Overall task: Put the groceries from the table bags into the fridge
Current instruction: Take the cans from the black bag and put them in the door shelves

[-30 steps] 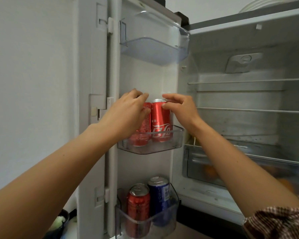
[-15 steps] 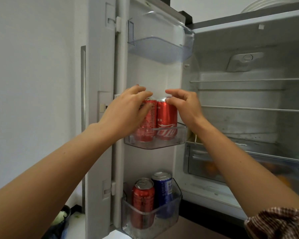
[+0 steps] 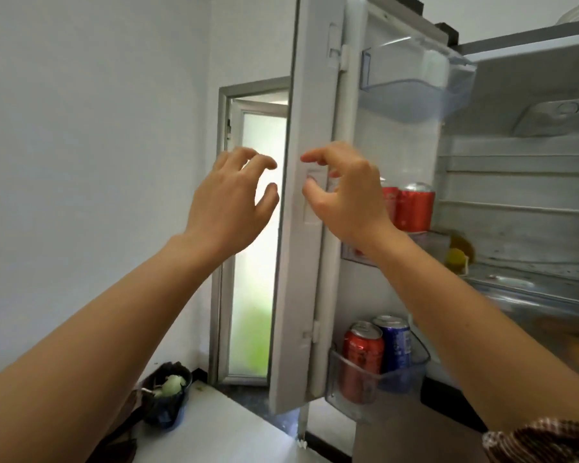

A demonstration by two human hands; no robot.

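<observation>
Two red cola cans (image 3: pixel 413 207) stand side by side in the middle shelf of the open fridge door (image 3: pixel 301 212). My right hand (image 3: pixel 343 195) hovers in front of the door's edge, left of the cans, fingers loosely curled and holding nothing. My left hand (image 3: pixel 231 202) is raised further left, in front of the doorway, also with nothing in it. A red can (image 3: pixel 361 357) and a blue can (image 3: pixel 395 345) sit in the lower door bin (image 3: pixel 401 380).
The top door bin (image 3: pixel 415 85) holds nothing. Inside the fridge (image 3: pixel 522 182) are wire shelves, a yellow item (image 3: pixel 457 255) and a crisper drawer. A dark bag with a green vegetable (image 3: pixel 169 387) lies on the white surface (image 3: pixel 221 432) at lower left. A doorway (image 3: pixel 254 248) opens behind.
Both hands have let go of the two red cans and drawn back and left from the door shelf. The view has swung left, showing the doorway and the bag.
</observation>
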